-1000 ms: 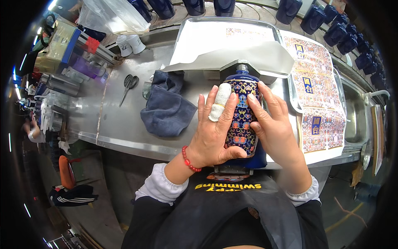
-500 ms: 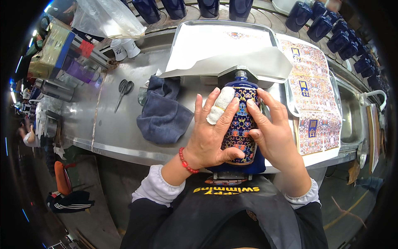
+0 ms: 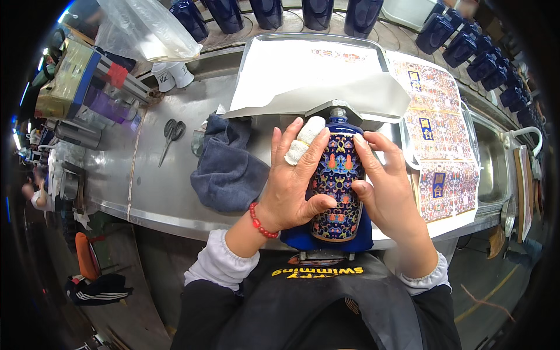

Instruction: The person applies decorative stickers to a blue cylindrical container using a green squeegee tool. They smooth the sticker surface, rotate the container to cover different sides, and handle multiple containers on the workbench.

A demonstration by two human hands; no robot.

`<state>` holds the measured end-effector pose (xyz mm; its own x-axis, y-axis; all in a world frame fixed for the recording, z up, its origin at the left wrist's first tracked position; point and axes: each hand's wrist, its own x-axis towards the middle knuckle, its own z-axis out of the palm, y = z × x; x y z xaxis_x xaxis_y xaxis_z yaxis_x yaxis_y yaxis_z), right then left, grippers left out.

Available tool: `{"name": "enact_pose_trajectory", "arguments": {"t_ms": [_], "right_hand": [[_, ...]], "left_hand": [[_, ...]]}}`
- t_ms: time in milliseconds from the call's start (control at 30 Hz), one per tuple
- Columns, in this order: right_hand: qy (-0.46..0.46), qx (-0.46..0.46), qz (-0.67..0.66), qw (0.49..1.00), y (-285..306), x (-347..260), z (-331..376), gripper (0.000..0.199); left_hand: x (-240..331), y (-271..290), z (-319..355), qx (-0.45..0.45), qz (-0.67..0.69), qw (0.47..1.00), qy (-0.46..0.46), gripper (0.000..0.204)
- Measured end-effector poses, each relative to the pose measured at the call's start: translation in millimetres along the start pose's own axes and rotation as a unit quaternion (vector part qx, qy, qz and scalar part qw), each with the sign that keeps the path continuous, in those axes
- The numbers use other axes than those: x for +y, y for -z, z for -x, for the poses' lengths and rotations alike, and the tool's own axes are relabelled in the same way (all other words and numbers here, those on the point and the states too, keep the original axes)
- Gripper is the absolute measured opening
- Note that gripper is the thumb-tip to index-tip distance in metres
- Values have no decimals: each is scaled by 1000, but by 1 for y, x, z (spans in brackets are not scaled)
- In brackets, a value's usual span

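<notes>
A dark blue bottle [image 3: 337, 175] with a colourful patterned wrap lies on a blue cloth [image 3: 363, 236], its neck pointing away from me. My left hand [image 3: 291, 186] grips its left side, index finger along the upper edge and thumb over the front. White fabric covers one finger of that hand. My right hand [image 3: 388, 186] presses the right side, index fingertip near the shoulder and thumb lower down. Behind the neck sits an angular metal piece [image 3: 335, 107]. To the left of my left hand lies a crumpled grey-blue towel [image 3: 230, 169].
Black scissors [image 3: 170, 139] lie on the metal bench. A tray [image 3: 318, 38] beyond the bottle holds white sheets; patterned printed sheets [image 3: 446, 149] lie at right beside a sink [image 3: 493, 157]. Several plain blue bottles [image 3: 318, 13] stand along the back. White cups [image 3: 172, 76] are at left.
The bottle has turned slightly, so more of its patterned front shows, and it has slid a little toward me. Both hands remain on its sides; the left thumb has shifted upward.
</notes>
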<state>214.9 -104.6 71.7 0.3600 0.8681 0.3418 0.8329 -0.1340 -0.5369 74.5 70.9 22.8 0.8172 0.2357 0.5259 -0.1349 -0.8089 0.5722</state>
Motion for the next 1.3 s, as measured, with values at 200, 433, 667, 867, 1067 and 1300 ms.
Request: {"name": "enact_pose_trajectory", "arguments": {"t_ms": [200,433,667,867,1067,1300], "right_hand": [[-3,5,23,1000,0,-1,-6,58],[8,14,45,999,0,-3,-10,59],[-14,8,15,1000,1,-2,-7,59],[-7,13,20,1000,-1,0,-6,58],[-4,16,17,1000,-1,1,-6,57],[3,22,23,999,-2,1,-7,57]], "left_hand": [[-1,0,-3,-4,-58,998,-23,101],[0,2,-8,-4,-77,996,-34,99],[0,4,-9,-5,-86,996,-37,98],[2,3,-10,-10,-95,995,-32,98],[4,1,-9,-4,-50,999,-21,99],[5,0,-7,-6,-61,998,-24,99]]}}
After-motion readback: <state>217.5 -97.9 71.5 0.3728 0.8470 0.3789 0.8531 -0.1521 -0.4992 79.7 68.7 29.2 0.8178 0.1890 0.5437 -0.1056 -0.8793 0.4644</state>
